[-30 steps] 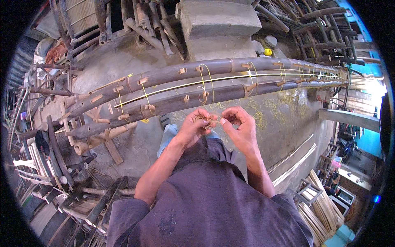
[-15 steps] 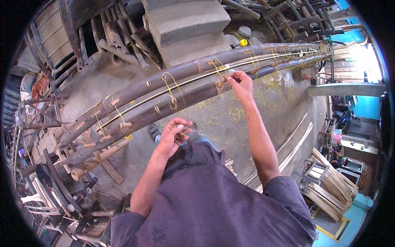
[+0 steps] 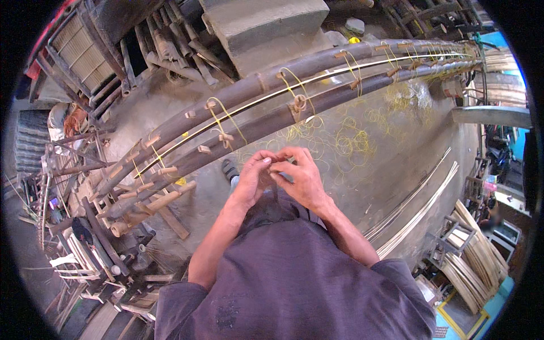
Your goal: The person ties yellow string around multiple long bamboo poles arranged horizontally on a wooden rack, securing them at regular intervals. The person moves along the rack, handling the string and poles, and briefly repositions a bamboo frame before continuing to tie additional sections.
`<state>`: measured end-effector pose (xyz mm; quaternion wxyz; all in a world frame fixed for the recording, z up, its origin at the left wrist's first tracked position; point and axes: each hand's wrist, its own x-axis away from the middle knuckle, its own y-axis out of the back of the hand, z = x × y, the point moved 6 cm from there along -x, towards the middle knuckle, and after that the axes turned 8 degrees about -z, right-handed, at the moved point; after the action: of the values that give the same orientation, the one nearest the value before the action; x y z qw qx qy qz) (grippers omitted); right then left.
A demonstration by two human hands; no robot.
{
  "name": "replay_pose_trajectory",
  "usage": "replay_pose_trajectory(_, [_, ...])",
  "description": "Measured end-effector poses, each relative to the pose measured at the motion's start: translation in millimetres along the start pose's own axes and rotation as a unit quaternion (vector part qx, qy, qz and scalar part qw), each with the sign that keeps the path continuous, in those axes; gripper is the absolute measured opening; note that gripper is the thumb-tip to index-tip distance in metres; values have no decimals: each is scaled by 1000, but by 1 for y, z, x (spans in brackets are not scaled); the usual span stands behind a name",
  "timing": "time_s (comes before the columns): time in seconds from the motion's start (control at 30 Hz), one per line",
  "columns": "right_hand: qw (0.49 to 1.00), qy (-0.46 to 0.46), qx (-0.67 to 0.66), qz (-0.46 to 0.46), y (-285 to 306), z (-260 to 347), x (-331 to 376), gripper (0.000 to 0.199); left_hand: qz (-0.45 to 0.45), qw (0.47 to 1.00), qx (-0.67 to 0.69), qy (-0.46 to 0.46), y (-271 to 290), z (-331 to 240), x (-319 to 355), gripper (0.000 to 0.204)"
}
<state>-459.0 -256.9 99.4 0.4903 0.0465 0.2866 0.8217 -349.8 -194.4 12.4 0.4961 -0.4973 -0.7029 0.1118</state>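
My left hand and my right hand meet in front of my torso, fingers curled and pinched together. Whatever sits between the fingertips is hidden or too small to make out. Just beyond them stretches a long frame of two dark bamboo poles, the far pole and the near pole. Short wooden pegs stick out of both. Yellow string loops hang round the pegs, and a thin pale strip runs lengthwise between the poles. On the near pole, a peg has string around it.
Loose yellow string lies tangled on the concrete floor. Long pale slats rest at the right, near a stack of split bamboo. Concrete steps rise beyond the frame, beside piled bamboo pieces. Wooden furniture parts crowd the left.
My right hand has left the peg on the near pole and come back to my left hand. The view has shifted, and my left hand's fingers have closed in toward the right hand's.
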Motion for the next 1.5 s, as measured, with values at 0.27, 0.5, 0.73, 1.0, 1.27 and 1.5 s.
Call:
replay_pose_trajectory(0.27, [973, -181, -146, 5, 69, -59, 1, 14, -22, 998, -60, 16, -62, 26, -16, 16])
replay_pose_trajectory(0.5, [958, -224, -178, -24, 100, -90, -7, 16, -22, 986, -163, -4, -85, 40, -36, 14])
replay_pose_trajectory(0.73, [879, -318, -349, -59, 109, -111, -24, 15, -6, 994, -98, 57, -91, 30, -72, 11])
replay_pose_trajectory(1.0, [902, -353, -213, -128, 154, -113, -58, 16, 91, 978, -188, 8, -134, 14, -122, 23])
replay_pose_trajectory(1.27, [969, -237, 36, -55, 169, -116, -113, 15, 120, 889, -418, -144, -183, -2, -158, 27])
replay_pose_trajectory(1.5, [978, -176, 52, -94, 191, -175, -146, 24, -24, 984, -173, -47, -190, 16, -198, 11])
